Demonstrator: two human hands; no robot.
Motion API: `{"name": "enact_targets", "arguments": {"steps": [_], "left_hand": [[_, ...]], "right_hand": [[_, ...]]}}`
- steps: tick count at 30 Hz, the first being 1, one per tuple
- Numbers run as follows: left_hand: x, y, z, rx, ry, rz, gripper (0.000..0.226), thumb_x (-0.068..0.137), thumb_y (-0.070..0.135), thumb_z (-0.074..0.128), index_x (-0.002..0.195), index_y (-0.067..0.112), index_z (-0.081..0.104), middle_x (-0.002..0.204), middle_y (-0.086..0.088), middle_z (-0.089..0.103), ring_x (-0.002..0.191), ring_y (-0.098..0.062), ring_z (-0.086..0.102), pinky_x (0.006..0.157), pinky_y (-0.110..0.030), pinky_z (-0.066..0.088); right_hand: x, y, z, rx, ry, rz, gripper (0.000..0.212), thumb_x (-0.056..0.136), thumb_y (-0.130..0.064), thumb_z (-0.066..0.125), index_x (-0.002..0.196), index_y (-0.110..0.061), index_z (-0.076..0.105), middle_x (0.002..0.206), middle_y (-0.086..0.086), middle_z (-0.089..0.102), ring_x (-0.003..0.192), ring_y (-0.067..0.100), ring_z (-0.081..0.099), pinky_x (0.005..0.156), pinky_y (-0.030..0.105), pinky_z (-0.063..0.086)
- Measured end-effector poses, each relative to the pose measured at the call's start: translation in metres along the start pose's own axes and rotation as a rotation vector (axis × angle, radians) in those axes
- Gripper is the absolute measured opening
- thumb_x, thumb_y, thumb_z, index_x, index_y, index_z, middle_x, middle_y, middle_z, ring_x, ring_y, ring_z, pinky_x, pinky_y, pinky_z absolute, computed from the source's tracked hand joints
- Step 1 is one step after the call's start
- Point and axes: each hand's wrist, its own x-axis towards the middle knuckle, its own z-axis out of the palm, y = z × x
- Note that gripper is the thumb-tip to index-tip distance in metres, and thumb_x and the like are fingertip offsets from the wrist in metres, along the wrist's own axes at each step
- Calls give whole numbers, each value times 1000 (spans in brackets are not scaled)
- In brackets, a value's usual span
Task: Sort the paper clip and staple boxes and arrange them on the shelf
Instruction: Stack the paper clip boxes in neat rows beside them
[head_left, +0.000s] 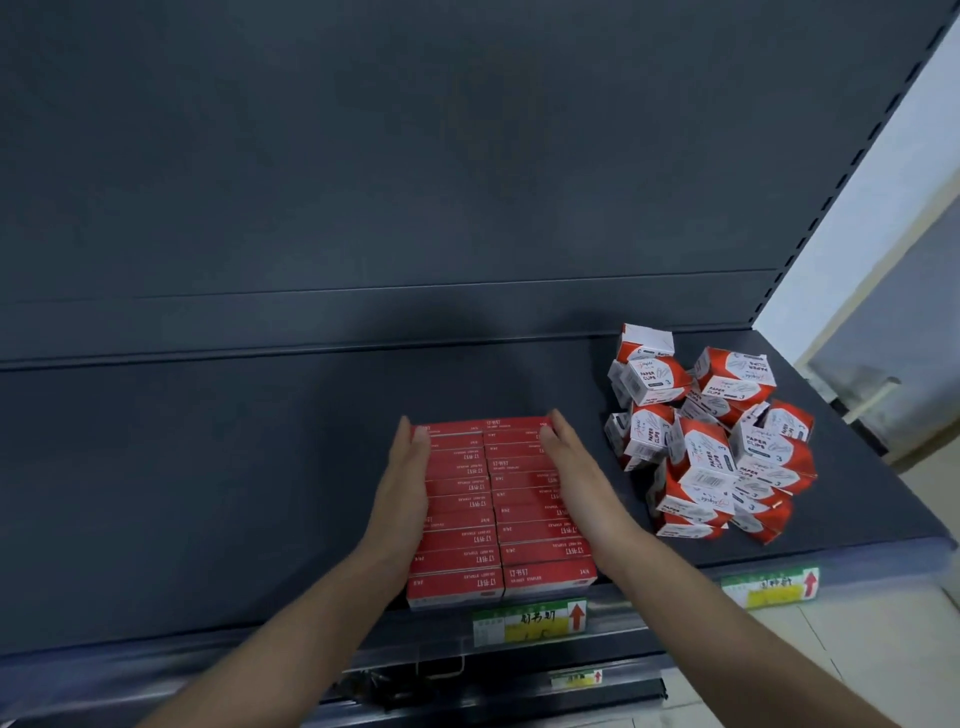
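Note:
Several flat red staple boxes (498, 509) lie in two neat columns on the dark shelf (208, 467), reaching its front edge. My left hand (405, 488) presses flat against the left side of the block, fingers straight. My right hand (576, 478) presses flat against its right side. To the right, several red-and-white paper clip boxes (711, 436) lie in a jumbled heap, apart from both hands.
The shelf's back panel (415, 156) rises behind. Green and yellow price labels (530, 621) sit on the front rail, another label (769, 587) to the right. A lower shelf edge (467, 686) shows below. The shelf's right end borders a pale wall and floor.

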Motion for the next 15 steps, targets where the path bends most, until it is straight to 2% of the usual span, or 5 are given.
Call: {"name": "enact_targets", "arguments": {"steps": [2, 4, 7, 11, 15], "left_hand": [[-3, 3, 3, 24, 3, 18, 58, 92, 55, 31, 146, 41, 14, 142, 4, 42, 121, -19, 50, 107, -45, 37], [-5, 7, 0, 108, 38, 60, 62, 90, 57, 31, 146, 40, 12, 150, 5, 33, 129, -17, 42, 111, -41, 31], [-16, 29, -3, 407, 99, 362, 70, 82, 54, 41, 145, 36, 17, 151, 16, 22, 136, -5, 25, 113, -31, 23], [-38, 58, 15, 782, -28, 656, 57, 81, 62, 48, 130, 34, 44, 128, 21, 48, 116, 2, 46, 97, -23, 36], [-60, 53, 63, 1045, -92, 779, 71, 71, 74, 33, 127, 32, 48, 123, 18, 57, 111, -5, 58, 90, -21, 42]], "right_hand": [[-2, -1, 0, -24, -13, -3, 57, 95, -48, 37, 146, -39, 13, 123, -10, 50, 103, 10, 57, 90, 31, 48], [-9, -5, 0, -191, 13, -85, 60, 95, -48, 36, 147, -35, 11, 136, -10, 43, 118, 9, 50, 101, 31, 42], [-33, -25, -6, -584, 136, -482, 62, 92, -56, 34, 146, -30, 20, 154, -14, 21, 139, -1, 21, 116, 26, 21], [-68, -44, -38, -876, 254, -667, 54, 85, -57, 37, 128, -27, 50, 126, -12, 58, 114, 1, 52, 95, 20, 43], [-84, -41, -92, -967, 411, -653, 49, 80, -58, 47, 117, -27, 57, 113, -12, 63, 103, 6, 58, 86, 25, 49]]}}
